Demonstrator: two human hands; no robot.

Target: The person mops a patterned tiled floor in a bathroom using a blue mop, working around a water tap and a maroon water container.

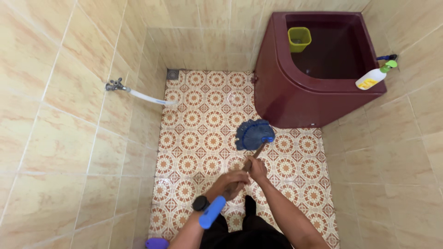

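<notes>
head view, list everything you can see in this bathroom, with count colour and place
mop: 1, blue head, wooden handle with blue end cap, on the floor near the tub
floor tiles: many, orange and cream pattern, centre
wall tiles: many, beige, both sides and back
water tub: 1, maroon, far right corner
scoop: 1, yellow-green, inside the tub
bottle: 1, white with green cap, on the tub rim
tap with hose: 1, metal and white, left wall
floor drain: 1, grey, far left corner
purple object: 1, bottom edge
left hand: 1, on the mop handle, black watch on wrist
right hand: 1, on the mop handle

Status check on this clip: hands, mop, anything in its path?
Left hand and right hand both gripping mop handle. Blue mop head down on patterned floor. Maroon water basin close ahead.
</notes>
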